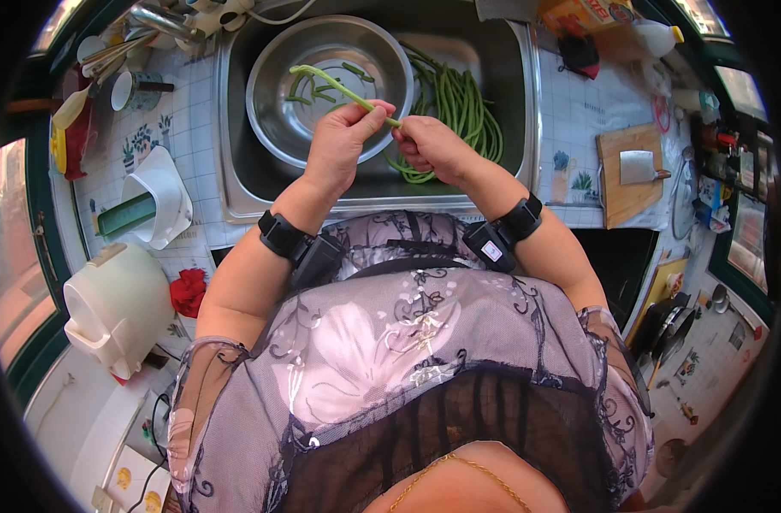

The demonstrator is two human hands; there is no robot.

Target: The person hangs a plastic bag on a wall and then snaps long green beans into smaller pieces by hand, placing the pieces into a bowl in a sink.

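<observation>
Between both hands I hold a long green bean [335, 83], slanting over the rim of a round stainless steel bowl [265, 131]. My left hand [341, 136] pinches it between thumb and fingers, with the pale bent end reaching out over the bowl. At the bean's other end, my right hand [434, 146] grips with its fingers curled in. Several short cut bean pieces [326, 96] lie on the bowl's bottom. A bundle of whole long beans [461, 106] rests in the sink [512, 48] right of the bowl, partly hidden behind my right hand.
A chrome faucet [163, 19] sits at the sink's upper left. On the left counter are a mug [130, 91], a white plastic container [166, 199] and a cream-coloured appliance [118, 308]. A cleaver [637, 167] lies on a wooden cutting board [621, 208] at right.
</observation>
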